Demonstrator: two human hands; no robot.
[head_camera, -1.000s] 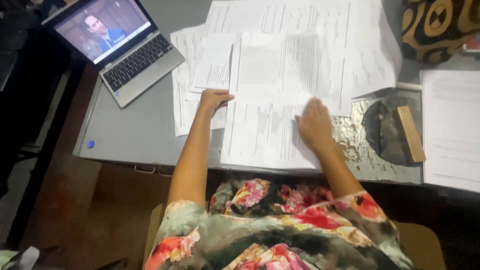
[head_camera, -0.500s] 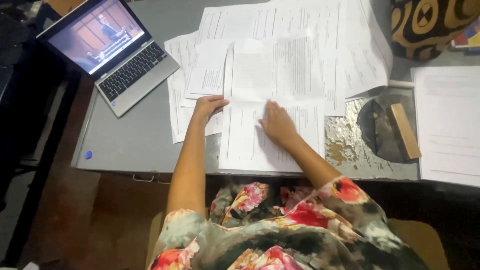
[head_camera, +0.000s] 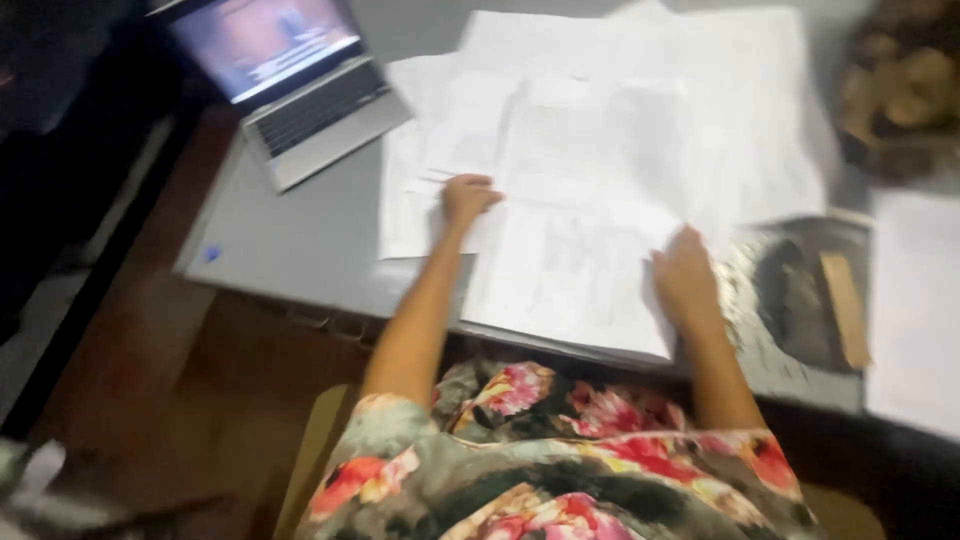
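A grey counter (head_camera: 300, 250) fills most of the view, and nearly all of its far half is buried under a loose spread of white printed sheets (head_camera: 640, 120) that overlap one another at slight angles, as papers do when fanned out to be looked over side by side. Nearest the person lies the front sheet (head_camera: 570, 270), its lower edge running along the counter's near rim; both hands are on it. At the far left corner an open laptop (head_camera: 300, 90) sits turned toward the seat, screen lit, well apart from the papers so its keyboard stays free. To the right, just beside the front sheet, a crumpled piece of foil (head_camera: 750, 290) holds a dark round dish (head_camera: 800, 300) with a tan block (head_camera: 845, 310) resting on its right edge. A separate white sheet (head_camera: 915, 310) lies at the far right, and a brown patterned bag (head_camera: 900, 90) stands blurred at the far right corner.

The left hand (head_camera: 466, 197) rests on the upper left corner of the front sheet, fingers curled loosely and holding nothing, seemingly pinning that corner. The right hand (head_camera: 685, 280) lies flat and spread wide on the sheet's right edge, palm down, gripping nothing, seemingly keeping the paper from sliding. The person's floral-print garment (head_camera: 560, 460) fills the bottom of the view.
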